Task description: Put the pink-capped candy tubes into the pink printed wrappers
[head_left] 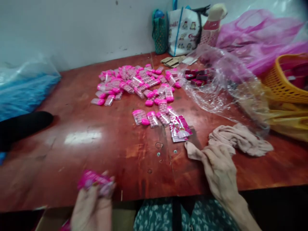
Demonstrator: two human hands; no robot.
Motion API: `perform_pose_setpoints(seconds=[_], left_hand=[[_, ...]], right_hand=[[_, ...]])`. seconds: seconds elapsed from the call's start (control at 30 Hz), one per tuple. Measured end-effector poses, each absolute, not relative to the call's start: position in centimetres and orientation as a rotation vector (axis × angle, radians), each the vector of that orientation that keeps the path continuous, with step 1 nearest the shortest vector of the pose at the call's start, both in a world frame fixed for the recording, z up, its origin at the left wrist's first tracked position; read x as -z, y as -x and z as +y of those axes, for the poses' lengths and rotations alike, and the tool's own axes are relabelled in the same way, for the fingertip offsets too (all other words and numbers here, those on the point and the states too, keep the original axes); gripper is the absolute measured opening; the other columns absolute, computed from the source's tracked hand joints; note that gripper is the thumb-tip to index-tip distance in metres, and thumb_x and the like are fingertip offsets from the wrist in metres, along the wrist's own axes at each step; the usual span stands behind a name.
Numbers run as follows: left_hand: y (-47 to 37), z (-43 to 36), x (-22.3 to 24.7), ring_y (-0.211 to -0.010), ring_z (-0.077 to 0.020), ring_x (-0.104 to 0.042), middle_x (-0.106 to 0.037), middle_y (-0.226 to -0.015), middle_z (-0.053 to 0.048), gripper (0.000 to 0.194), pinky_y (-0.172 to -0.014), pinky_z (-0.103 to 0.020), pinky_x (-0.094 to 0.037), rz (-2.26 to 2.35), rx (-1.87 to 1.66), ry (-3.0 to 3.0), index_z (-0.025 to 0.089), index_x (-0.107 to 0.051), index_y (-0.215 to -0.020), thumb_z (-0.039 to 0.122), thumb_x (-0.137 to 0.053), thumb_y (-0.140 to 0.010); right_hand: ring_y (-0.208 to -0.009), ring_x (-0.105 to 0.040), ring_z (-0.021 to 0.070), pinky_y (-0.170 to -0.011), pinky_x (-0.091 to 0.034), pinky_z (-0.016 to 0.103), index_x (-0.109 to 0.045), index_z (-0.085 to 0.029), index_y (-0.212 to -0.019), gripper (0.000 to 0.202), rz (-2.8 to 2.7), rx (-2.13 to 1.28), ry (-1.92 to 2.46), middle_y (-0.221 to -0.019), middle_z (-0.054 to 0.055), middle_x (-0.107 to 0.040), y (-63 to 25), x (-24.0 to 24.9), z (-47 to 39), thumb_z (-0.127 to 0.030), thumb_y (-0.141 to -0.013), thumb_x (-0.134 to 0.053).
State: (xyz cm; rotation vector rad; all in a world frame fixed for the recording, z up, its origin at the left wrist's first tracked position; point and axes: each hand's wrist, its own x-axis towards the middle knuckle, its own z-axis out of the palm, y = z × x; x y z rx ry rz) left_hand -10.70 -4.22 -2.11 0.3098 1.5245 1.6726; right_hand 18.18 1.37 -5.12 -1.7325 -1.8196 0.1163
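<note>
Near the front edge of the table, my left hand point(92, 205) is closed around a shiny pink packet point(92, 179), blurred by motion. My right hand point(220, 163) lies on a crumpled beige cloth point(243, 139), its fingers bent into the fabric. Just beyond that hand sits a small stack of printed pink sachets point(180, 128). Beside the sachets are several clear little boxes with pink caps point(152, 119), filled with small round pink pieces. A larger heap of the same boxes point(134, 78) spreads over the middle of the table.
A clear plastic bag point(216, 93) with dark red items lies at right, near a yellow basket point(286, 80) and pink plastic bags point(260, 35). Against the wall stand a white printed bag point(184, 32) and a green bottle holder point(159, 35). Blue items in plastic point(24, 89) and a black sleeve-like shape point(29, 125) are at left.
</note>
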Motion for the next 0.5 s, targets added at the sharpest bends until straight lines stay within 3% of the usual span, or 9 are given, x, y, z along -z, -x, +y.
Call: perform_pose_setpoints(seconds=[0.1, 0.17, 0.3, 0.5], left_hand=[[6.1, -1.4, 1.1, -0.075, -0.0135, -0.061, -0.067, -0.083, -0.001, 0.014, -0.070, -0.025, -0.053, 1.378, -1.696, -0.246, 0.016, -0.064, -0.077, 0.017, -0.071, -0.064], [3.7, -0.3, 0.7, -0.072, -0.0129, -0.062, -0.067, -0.081, -0.003, 0.019, -0.067, -0.023, -0.053, 1.317, -1.626, -0.215, 0.015, -0.065, -0.084, 0.015, -0.069, -0.066], [1.8, -0.4, 0.3, -0.071, -0.0138, -0.063, -0.068, -0.080, -0.005, 0.027, -0.061, -0.021, -0.052, 1.249, -1.494, -0.198, 0.015, -0.064, -0.093, 0.014, -0.069, -0.067], [1.5, -1.0, 0.8, -0.066, -0.0131, -0.063, -0.068, -0.084, -0.006, 0.036, -0.056, -0.019, -0.051, 1.225, -1.452, -0.225, 0.016, -0.062, -0.099, 0.013, -0.072, -0.064]], right_hand=[[-0.091, -0.047, 0.0257, -0.083, -0.037, 0.042, -0.060, -0.015, -0.092, 0.021, -1.689, -0.207, 1.611, -0.092, 0.011, -0.057, -16.3, 3.7, 0.8, -0.031, -0.087, -0.046], [-0.095, -0.048, 0.0247, -0.084, -0.038, 0.039, -0.059, -0.016, -0.097, 0.020, -1.676, -0.427, 1.450, -0.097, 0.011, -0.057, -14.2, 2.5, 0.3, -0.029, -0.083, -0.055], [-0.073, -0.054, 0.0159, -0.066, -0.042, 0.026, -0.062, -0.018, -0.076, 0.007, -1.616, -1.227, 1.192, -0.075, 0.002, -0.059, -10.2, 1.5, 0.1, -0.025, -0.079, -0.061], [-0.063, -0.051, 0.0121, -0.059, -0.038, 0.023, -0.060, -0.015, -0.067, 0.016, -1.286, -1.527, 1.234, -0.066, -0.001, -0.057, -9.2, 2.6, 0.4, -0.027, -0.078, -0.061]])
